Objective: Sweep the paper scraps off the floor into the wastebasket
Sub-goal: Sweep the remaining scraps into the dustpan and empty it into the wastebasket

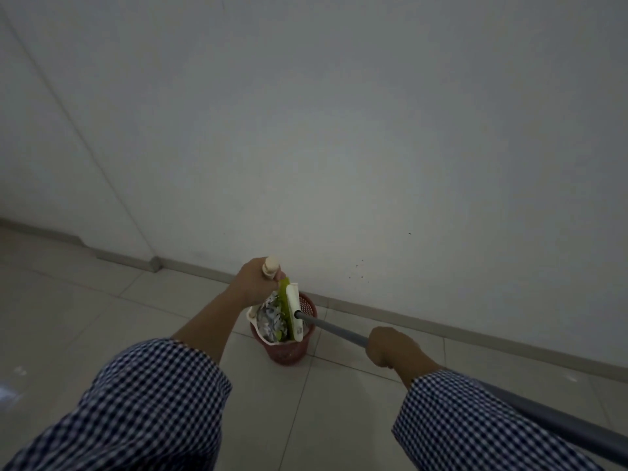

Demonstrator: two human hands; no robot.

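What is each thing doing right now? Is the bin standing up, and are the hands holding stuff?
wastebasket: upright on the tiled floor by the wall, top open.
dustpan: tilted over the wastebasket, holding paper.
paper scraps: bunched in the dustpan, above the wastebasket's mouth.
broom: head up off the floor, against the dustpan.
left hand: fingers curled round the dustpan's handle.
right hand: fingers curled round the broom's pole.

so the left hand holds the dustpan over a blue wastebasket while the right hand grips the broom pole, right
Not quite: the wastebasket is red, not blue, as the head view shows. The rest holds: the left hand holds the dustpan over it while the right hand grips the broom pole.
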